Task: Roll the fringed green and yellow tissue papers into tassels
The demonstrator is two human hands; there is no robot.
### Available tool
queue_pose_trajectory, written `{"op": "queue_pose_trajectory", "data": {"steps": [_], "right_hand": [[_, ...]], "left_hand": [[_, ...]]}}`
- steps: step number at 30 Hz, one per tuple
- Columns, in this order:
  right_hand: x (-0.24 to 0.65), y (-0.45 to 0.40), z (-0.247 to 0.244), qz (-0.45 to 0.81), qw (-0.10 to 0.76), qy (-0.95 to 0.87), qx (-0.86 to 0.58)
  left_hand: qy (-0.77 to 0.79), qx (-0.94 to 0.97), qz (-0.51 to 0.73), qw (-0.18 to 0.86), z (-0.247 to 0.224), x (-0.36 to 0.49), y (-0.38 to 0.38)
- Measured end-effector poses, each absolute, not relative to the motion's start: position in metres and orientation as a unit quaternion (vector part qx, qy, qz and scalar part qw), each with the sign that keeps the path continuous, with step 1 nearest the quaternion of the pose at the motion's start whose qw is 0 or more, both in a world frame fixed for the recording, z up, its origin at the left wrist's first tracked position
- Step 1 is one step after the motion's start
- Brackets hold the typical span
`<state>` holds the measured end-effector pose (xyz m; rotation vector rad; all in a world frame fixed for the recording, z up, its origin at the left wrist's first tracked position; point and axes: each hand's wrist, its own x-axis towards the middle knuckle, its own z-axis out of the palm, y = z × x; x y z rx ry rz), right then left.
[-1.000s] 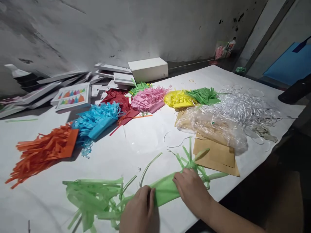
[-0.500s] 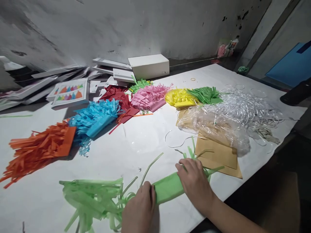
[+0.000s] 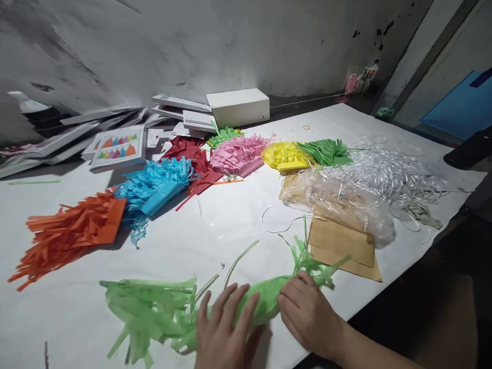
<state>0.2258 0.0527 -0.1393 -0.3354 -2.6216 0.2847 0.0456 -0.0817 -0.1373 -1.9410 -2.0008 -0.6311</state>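
Left hand (image 3: 227, 322): fingers spread, laid over green paper (image 3: 266, 297). Right hand (image 3: 309, 313): curled, gripping the paper near its fringed end.

Cool, rather dim light seems to come from above, strongest across the middle of the white desk (image 3: 234, 215), duller on the grey wall (image 3: 154, 56) and sinking almost to black at the lower right. Soft shadows lie beside the orange paper bundle (image 3: 77, 236) and the left hand (image 3: 225, 333). Small glints mark the plastic bag (image 3: 342, 205). Wide-angle distortion stretches the edges; the left hand's fingers (image 3: 227, 307) look slightly blurred, and the distant bottle (image 3: 371, 74) is indistinct.
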Motion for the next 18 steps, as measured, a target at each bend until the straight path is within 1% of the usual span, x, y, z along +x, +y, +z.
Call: {"op": "queue_pose_trajectory", "data": {"steps": [4,7,9,13,18], "right_hand": [[0.223,0.048,-0.137,0.088,0.243,-0.962,-0.087],[0.225,0.049,-0.143,0.061,0.244,-0.964,-0.085],[0.231,0.053,-0.146,0.059,0.234,-0.965,-0.101],[0.246,0.061,-0.148,0.088,0.231,-0.958,-0.146],[0.24,0.061,-0.143,0.113,0.254,-0.935,-0.221]], "left_hand": [[-0.687,-0.655,-0.311,0.044,-0.147,0.068,-0.076],[-0.686,-0.644,-0.336,0.05,-0.152,0.067,-0.077],[-0.684,-0.66,-0.306,0.052,-0.152,0.057,-0.083],[-0.674,-0.715,-0.185,0.032,-0.149,0.037,-0.097],[-0.74,-0.649,-0.163,0.064,-0.145,0.04,-0.088]]}}
